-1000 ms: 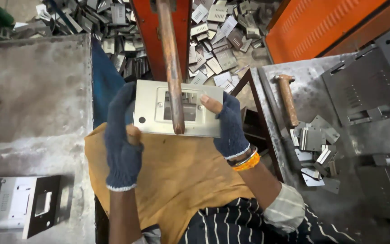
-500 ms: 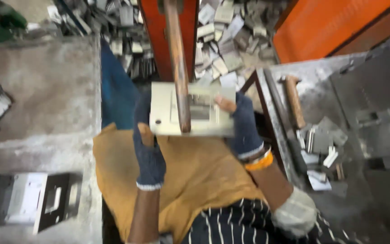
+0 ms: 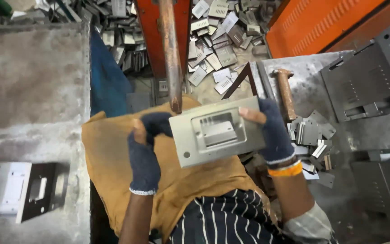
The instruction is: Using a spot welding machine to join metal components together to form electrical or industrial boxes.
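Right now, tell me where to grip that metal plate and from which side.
Grip the metal plate by its flat short edges, from left and right, as the left hand and right hand do. Its raised slotted centre leaves only the rim flat.

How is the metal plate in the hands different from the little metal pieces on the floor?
The metal plate is one big piece held up between the left hand and right hand; the small metal pieces lie loose in a heap on the floor. The plate has a raised rectangular middle; the small pieces look flat, many with slots. Both are grey sheet metal.
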